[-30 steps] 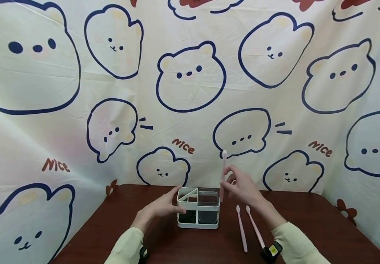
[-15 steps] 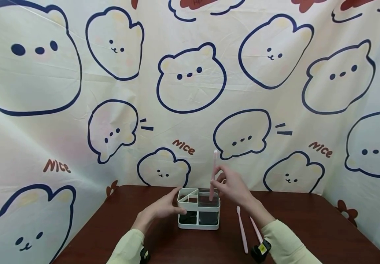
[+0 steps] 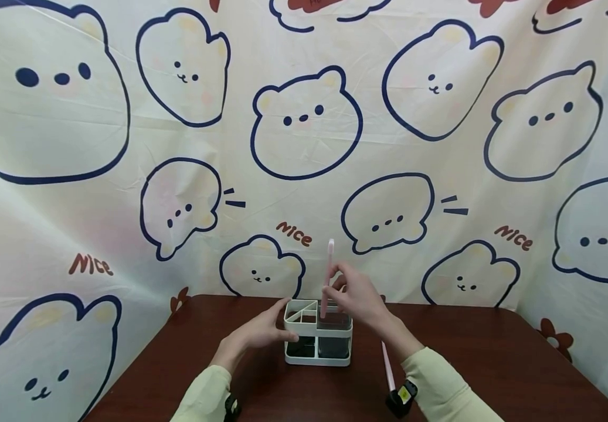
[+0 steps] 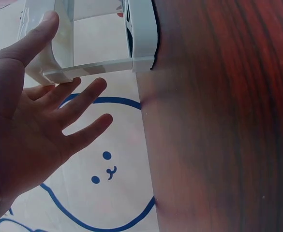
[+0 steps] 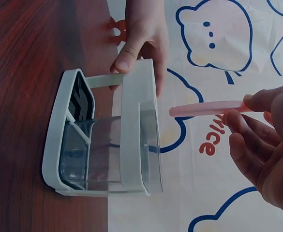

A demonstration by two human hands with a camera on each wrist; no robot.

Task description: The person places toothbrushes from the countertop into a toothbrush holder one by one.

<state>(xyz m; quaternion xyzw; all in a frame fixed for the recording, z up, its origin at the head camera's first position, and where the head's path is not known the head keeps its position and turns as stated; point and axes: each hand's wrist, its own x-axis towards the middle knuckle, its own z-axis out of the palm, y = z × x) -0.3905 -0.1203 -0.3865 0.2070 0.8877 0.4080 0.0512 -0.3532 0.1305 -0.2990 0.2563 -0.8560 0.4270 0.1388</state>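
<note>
The right hand (image 3: 353, 299) pinches a slim pink toothbrush (image 3: 327, 275) between thumb and fingertips at about mid-handle, holding it upright with the bristle head on top. Directly below that pinch, the smooth plastic handle's lower end hangs over the top opening of a pale grey-white plastic organizer (image 3: 318, 334), a rounded-corner box with thin dividing walls and a clear, glossy tinted bin in its right half; whether the tip has gone inside the rim cannot be told. To the left of the grip, the left hand (image 3: 255, 335) steadies the organizer, thumb pressed on the top rim and fingers spread nearly straight along its left side wall, curled round nothing. Below and to the right of the grip, behind the right wrist, another pink toothbrush (image 3: 387, 366) lies flat on the dark reddish wood-grain table (image 3: 493, 363). Behind everything hangs a creased cream cloth (image 3: 304, 146) printed with navy-outlined bears.
</note>
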